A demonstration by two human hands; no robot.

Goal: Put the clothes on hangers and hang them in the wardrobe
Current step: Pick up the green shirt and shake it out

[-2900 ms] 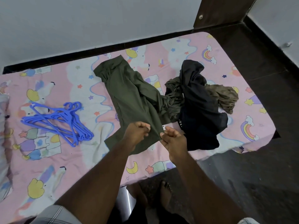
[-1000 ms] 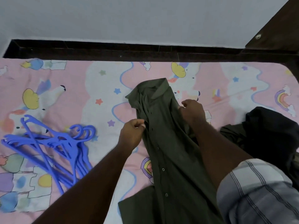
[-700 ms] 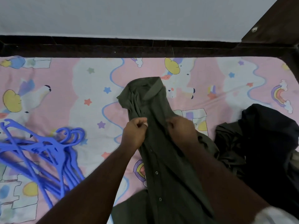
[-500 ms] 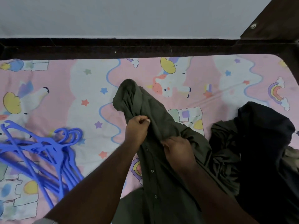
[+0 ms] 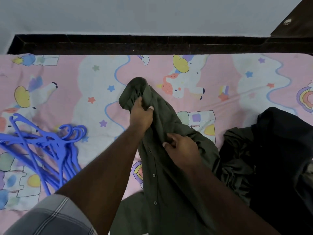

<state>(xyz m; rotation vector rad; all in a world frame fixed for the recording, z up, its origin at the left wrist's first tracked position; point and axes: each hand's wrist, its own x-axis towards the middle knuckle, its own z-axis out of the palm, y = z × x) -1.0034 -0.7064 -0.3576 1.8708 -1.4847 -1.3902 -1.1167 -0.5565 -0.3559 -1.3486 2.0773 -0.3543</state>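
On the pink bedsheet [image 5: 237,68] the olive shirt [image 5: 169,167] is lying lengthwise away from him; his left hand [image 5: 141,114] is gripping its far collar end, right hand [image 5: 181,147] pinching mid-placket, while blue hangers [image 5: 50,146] are waiting off leftward, nearer the left.

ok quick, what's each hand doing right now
Left hand: grips the collar end of the dark olive-green button-up shirt.
Right hand: pinches the same shirt's fabric lower down.
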